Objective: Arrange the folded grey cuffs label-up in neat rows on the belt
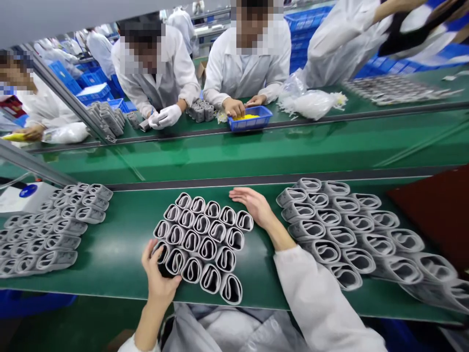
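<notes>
A block of rolled grey pieces, standing on end in packed rows, sits on the green table in front of me. At its lower left corner my left hand has its fingers and thumb spread around the edge rolls, touching them. My right hand lies beside the upper right corner of the block, fingers stretched out towards the left and holding nothing. The rolls show folded layers inside their open tops.
More grey rolls stand at the left and at the right. A dark red panel is at the far right. Beyond a green conveyor, people in white coats work near a blue tray and plastic bags.
</notes>
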Demonstrator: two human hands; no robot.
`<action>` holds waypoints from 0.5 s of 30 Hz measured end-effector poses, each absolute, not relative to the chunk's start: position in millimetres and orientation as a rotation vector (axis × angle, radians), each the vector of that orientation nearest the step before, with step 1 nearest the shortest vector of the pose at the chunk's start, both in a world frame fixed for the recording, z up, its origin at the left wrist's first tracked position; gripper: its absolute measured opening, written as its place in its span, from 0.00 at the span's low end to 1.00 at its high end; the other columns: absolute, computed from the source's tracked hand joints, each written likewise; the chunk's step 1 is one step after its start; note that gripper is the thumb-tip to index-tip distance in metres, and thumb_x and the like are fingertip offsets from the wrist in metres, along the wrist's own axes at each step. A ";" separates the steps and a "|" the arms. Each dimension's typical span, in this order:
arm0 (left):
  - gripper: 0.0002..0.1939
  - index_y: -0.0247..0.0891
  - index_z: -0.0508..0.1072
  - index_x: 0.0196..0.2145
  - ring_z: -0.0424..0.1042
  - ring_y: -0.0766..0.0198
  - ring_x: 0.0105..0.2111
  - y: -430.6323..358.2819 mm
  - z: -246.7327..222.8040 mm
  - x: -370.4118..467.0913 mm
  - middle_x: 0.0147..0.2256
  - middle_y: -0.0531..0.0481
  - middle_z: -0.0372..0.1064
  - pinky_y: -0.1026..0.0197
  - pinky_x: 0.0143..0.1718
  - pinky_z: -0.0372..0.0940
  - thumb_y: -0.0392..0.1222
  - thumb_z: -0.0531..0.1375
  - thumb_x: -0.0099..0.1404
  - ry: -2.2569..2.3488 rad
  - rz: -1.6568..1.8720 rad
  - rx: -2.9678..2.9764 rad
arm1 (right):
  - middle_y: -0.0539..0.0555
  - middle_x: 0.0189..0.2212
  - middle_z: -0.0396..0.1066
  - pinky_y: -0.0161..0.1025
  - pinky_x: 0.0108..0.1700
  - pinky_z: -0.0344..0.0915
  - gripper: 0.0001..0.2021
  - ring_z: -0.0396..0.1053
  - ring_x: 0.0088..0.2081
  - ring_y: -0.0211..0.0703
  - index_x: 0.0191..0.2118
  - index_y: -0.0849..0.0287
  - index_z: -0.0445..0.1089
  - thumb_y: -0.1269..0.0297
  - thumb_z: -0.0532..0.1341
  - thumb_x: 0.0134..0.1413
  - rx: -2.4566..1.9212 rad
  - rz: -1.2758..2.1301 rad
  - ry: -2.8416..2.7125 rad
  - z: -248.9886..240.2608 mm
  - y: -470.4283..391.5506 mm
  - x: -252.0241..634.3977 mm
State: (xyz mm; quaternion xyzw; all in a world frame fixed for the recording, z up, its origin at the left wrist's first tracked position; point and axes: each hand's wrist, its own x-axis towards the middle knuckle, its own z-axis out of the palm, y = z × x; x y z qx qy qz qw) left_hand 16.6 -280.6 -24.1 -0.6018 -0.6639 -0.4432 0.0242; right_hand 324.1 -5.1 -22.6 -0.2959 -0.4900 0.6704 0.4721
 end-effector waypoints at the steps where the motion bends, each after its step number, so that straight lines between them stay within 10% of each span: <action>1: 0.43 0.47 0.70 0.67 0.68 0.35 0.71 -282.0 -25.3 10.0 0.70 0.33 0.60 0.29 0.70 0.68 0.79 0.61 0.69 -2.119 -1.325 -1.925 | 0.62 0.58 0.83 0.61 0.69 0.72 0.29 0.80 0.61 0.61 0.57 0.52 0.81 0.38 0.75 0.57 -0.728 1.566 -1.277 -25.6 -15.6 336.2; 15: 0.26 0.44 0.74 0.53 0.77 0.37 0.58 -222.7 32.6 49.4 0.56 0.39 0.72 0.32 0.61 0.72 0.58 0.71 0.63 -2.582 -0.947 -1.864 | 0.61 0.42 0.84 0.53 0.55 0.75 0.27 0.80 0.46 0.57 0.43 0.55 0.78 0.36 0.55 0.68 -1.320 0.920 -1.315 -22.9 -13.1 310.5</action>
